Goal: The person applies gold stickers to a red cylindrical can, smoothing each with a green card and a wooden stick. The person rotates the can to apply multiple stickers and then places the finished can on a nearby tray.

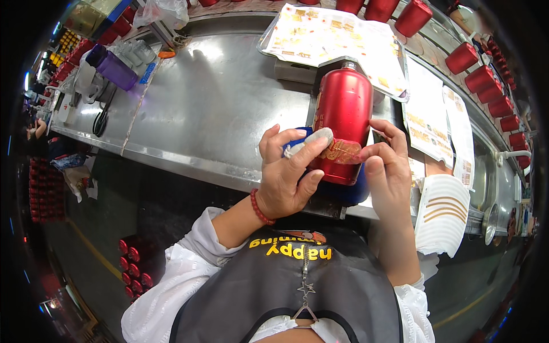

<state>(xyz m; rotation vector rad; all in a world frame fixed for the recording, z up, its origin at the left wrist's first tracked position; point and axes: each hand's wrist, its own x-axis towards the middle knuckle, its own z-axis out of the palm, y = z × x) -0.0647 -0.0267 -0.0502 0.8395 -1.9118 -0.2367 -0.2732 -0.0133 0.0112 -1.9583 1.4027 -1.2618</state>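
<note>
**Red bottle held between my two hands**

My left hand [286, 174] presses a white cloth pad [311, 142] against the red bottle [342, 123], fingers curled around its side. My right hand [389, 166] pinches the gold label [341, 151] on its front. The bottle stands upright at frame centre, between both hands, over the steel desk [211, 108]. More red bottles [486, 77] line the upper right.

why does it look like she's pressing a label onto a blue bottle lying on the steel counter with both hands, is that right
Not quite: the bottle is red, not blue. The head view shows it lying on the steel counter, with the left hand and right hand pressing a label onto it. The only blue is a pad under the bottle.
</note>
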